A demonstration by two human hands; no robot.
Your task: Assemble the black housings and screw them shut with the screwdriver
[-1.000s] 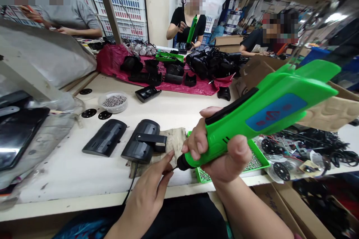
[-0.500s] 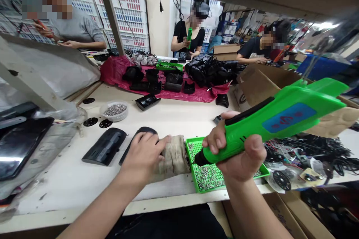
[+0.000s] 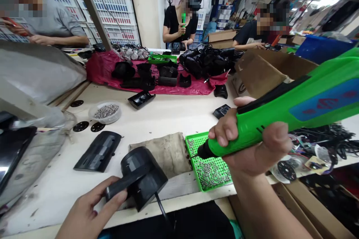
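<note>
My left hand pinches the flat arm of a black plastic housing between thumb and fingers. This housing has a rounded drum shape, and a black cord hangs from it at the table's front edge. My right hand is wrapped round a green electric screwdriver that points down and left. Its bit reaches the left side of a green perforated tray, where many small screws lie. Behind the housing lies a worn cloth pad, touching the tray's left side.
Left of the pad lies a black curved cover. A clear bowl of small metal parts and several black discs are farther back. Black parts cover a pink sheet. A cardboard box and tangled wires occupy the right. Other people work beyond.
My left hand has come from beside the pad toward the front edge, bringing the black housing up in its grasp. The pad is now uncovered. The screwdriver stays by the tray.
</note>
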